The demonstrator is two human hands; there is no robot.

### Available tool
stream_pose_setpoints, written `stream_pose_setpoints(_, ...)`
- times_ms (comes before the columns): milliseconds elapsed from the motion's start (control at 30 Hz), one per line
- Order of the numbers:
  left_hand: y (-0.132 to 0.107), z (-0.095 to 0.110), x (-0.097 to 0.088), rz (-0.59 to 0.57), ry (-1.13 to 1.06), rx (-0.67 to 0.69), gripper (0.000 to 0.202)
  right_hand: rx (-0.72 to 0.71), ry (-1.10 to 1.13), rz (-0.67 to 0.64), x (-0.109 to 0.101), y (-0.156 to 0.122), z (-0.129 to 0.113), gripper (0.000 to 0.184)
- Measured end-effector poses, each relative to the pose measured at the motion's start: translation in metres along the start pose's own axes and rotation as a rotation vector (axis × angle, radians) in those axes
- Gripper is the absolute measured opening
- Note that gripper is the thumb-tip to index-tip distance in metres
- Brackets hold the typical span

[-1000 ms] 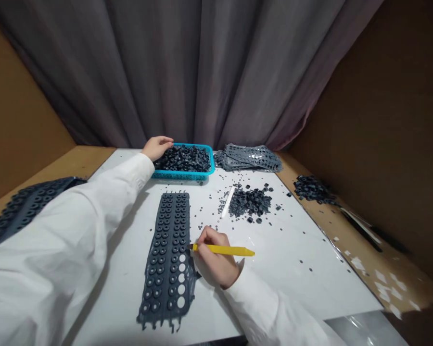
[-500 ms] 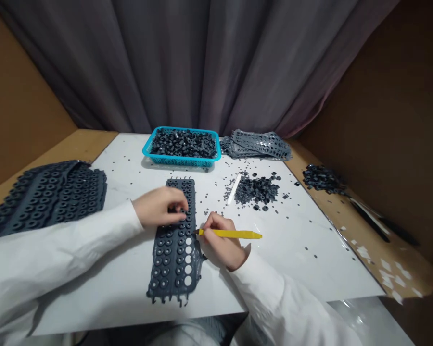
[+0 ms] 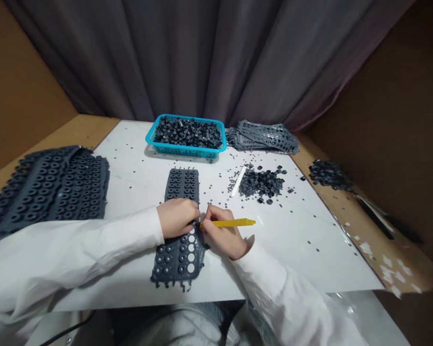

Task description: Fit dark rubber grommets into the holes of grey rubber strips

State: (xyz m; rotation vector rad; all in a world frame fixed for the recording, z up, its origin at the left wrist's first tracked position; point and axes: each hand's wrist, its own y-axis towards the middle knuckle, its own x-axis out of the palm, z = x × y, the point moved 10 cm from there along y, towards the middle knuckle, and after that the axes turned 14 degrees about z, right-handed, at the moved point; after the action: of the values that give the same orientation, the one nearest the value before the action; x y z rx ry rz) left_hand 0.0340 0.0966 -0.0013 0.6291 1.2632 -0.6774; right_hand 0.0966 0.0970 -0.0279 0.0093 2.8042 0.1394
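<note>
A dark grey moulded rubber sheet (image 3: pixel 175 263) with rows of raised rings lies in front of me. Several white round holes run down its right-hand row. My left hand (image 3: pixel 178 217) rests across the sheet's middle, its fingers closed together by the topmost hole; whatever they pinch is hidden. Gripped in my right hand (image 3: pixel 224 234) is a yellow pen-shaped tool (image 3: pixel 236 222). The tool's tip meets the sheet's right edge, right beside my left fingertips.
Behind stands a blue basket (image 3: pixel 185 150) of small dark rubber pieces. Perforated sheets (image 3: pixel 267 137) lie to its right. A loose pile (image 3: pixel 261 183) sits beside a white stick (image 3: pixel 238 181). Stacked ringed sheets (image 3: pixel 50 185) are at left, black-handled tools (image 3: pixel 375 216) at right.
My left hand has come down and right along the sheet, and its fingers have closed beside the tool's tip. My right hand still holds the yellow tool. The whole view has shifted slightly.
</note>
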Motion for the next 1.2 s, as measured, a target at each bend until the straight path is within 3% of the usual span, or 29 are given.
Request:
stream_pose_setpoints(167, -0.003, 0.012, 0.012, -0.013, 0.115, 0.131, 0.017, -0.005, 0.010, -0.014, 0.002, 0.001, 0.001, 0.018)
stream_pose_setpoints(267, -0.007, -0.001, 0.001, 0.126, -0.126, 0.092, 0.016, 0.003, -0.007, -0.032, 0.003, 0.001, 0.002, 0.017)
stream_pose_setpoints(333, -0.010, -0.027, -0.018, 0.289, -0.361, -0.078, 0.015, 0.007, -0.009, -0.040, 0.004, 0.000, 0.002, 0.017)
stream_pose_setpoints(433, -0.021, -0.075, -0.035, 0.466, -0.706, -0.452, 0.015, 0.046, 0.032, -0.045, 0.003, 0.001, 0.003, 0.016)
stream_pose_setpoints(533, -0.025, -0.090, -0.019, 0.388, -1.088, -0.712, 0.015, 0.147, 0.139, -0.042, 0.002, 0.005, 0.007, 0.013)
stream_pose_setpoints(633, -0.026, -0.082, 0.012, 0.218, -1.383, -0.899, 0.015, 0.153, 0.180, 0.001, -0.003, 0.016, 0.005, 0.014)
stream_pose_setpoints(700, -0.025, -0.076, 0.026, 0.161, -1.467, -0.944, 0.022, 0.126, 0.148, 0.007, -0.003, 0.023, 0.003, 0.015)
stream_pose_setpoints(767, -0.020, -0.074, 0.031, 0.154, -1.426, -0.910, 0.024, 0.126, 0.121, -0.006, 0.001, 0.026, 0.007, 0.016)
stream_pose_setpoints(833, -0.014, -0.071, 0.025, 0.145, -1.225, -0.771, 0.019, 0.122, 0.105, -0.017, 0.004, 0.028, 0.010, 0.016)
stream_pose_setpoints(967, 0.000, -0.046, -0.005, 0.187, -0.598, -0.271, 0.015, 0.075, 0.067, -0.038, 0.007, 0.027, 0.011, 0.017)
stream_pose_setpoints(1033, 0.002, -0.027, -0.010, 0.178, -0.405, -0.078, 0.014, 0.051, 0.053, -0.051, 0.007, 0.025, 0.009, 0.017)
stream_pose_setpoints(1200, 0.005, -0.010, 0.005, 0.080, -0.098, 0.092, 0.006, -0.019, 0.014, -0.086, 0.006, 0.023, 0.001, 0.016)
